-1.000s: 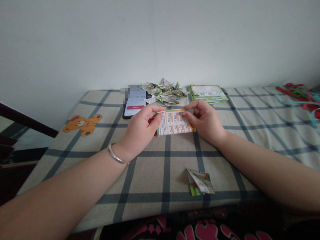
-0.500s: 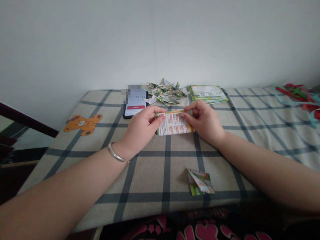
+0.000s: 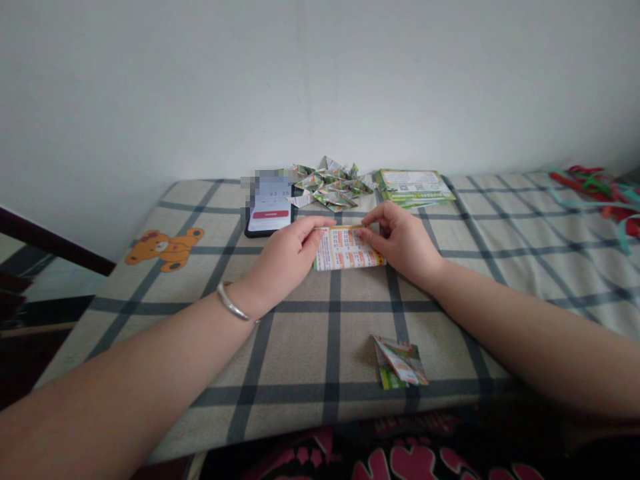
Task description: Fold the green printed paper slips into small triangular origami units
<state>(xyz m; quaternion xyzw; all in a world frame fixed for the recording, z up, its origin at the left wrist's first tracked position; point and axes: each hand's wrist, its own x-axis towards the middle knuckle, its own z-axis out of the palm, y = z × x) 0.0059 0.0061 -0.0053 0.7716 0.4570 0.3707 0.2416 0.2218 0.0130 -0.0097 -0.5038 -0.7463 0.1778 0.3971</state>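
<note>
Paper (image 3: 349,253) lies between left hand (image 3: 285,260) and right hand (image 3: 410,250), long axis left–right; neither nearer. Both grips: thumb and fingers closed on its far corners. Position: inward from table's (image 3: 300,373) far edge. Appearance: white, flat-looking, orange blocks, dark print, yellow border.

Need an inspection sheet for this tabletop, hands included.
Surface: checked cloth, creased at right.
Job's things: printed paper held between both hands; folded piece near the front edge; pile of folded pieces towards the wall; printed stack right of it.
Clutter: phone left of the pile, screen lit; red and teal strips far right; flat bear figure at left.
Grippers: fingers of left hand and right hand pinch the paper's upper edge.
Cables: nothing seen.
Surroundings: pale wall behind.
</note>
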